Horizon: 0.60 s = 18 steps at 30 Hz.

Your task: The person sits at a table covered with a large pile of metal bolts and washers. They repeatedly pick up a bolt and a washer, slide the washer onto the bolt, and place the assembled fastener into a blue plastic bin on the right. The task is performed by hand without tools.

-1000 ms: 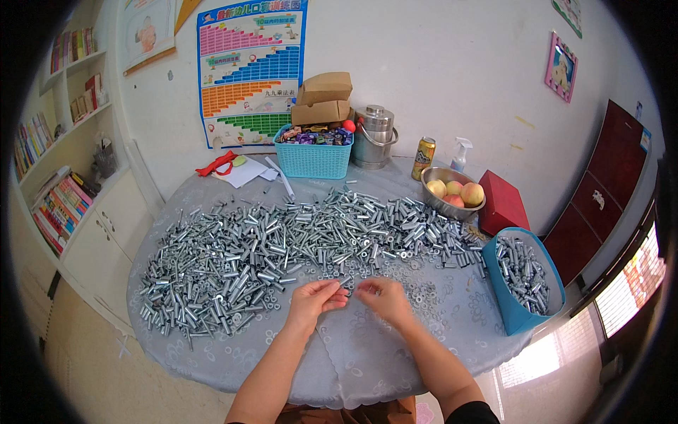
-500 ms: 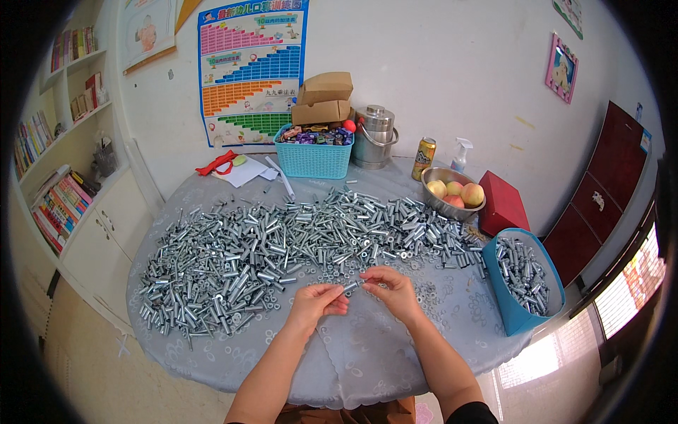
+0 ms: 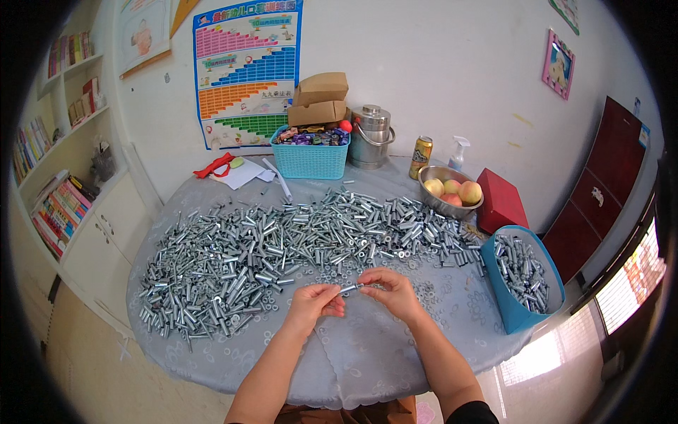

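Head view has the metal part [image 3: 349, 289] between the person's 2 hands, over the table [image 3: 367, 360], just nearer the person than the metal pile [image 3: 247, 247]. The left hand [image 3: 316, 302] has its fingers pinched on the left end; the right hand [image 3: 391, 291] has its fingers closed around the right end, where any separate piece is too small to tell. Good handling likely calls for a firm left pinch, light right fingers and both ends on 1 line.
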### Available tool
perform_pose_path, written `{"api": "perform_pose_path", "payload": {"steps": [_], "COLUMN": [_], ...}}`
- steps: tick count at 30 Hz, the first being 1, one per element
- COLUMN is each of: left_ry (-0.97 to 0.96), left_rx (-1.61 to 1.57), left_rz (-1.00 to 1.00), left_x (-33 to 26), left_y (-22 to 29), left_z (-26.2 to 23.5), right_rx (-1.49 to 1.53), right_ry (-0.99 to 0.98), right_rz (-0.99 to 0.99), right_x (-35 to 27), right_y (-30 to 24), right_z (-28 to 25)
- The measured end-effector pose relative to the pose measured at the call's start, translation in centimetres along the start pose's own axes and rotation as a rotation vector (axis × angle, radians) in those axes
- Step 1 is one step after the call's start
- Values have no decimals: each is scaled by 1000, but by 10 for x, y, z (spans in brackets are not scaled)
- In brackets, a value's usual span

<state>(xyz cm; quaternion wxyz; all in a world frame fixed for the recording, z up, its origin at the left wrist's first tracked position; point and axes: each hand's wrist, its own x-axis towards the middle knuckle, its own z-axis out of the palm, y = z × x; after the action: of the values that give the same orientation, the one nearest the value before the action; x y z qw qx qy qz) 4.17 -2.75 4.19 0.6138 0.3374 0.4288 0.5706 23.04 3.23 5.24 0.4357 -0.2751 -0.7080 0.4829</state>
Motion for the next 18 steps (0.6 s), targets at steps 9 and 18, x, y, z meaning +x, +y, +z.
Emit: {"api": "perform_pose_path", "payload": {"steps": [9,18], "left_ry": [-35,14], "left_rx": [108,48], "left_rz": [135,54], "left_x": [-2,-2], "left_y": [-1,1], "left_z": [7,4], "right_rx": [13,94], "right_ry": [-22,-8], "right_rz": [269,156], "right_x": [-1,-1], "right_y": [-1,0], "right_z": [-1,2]}}
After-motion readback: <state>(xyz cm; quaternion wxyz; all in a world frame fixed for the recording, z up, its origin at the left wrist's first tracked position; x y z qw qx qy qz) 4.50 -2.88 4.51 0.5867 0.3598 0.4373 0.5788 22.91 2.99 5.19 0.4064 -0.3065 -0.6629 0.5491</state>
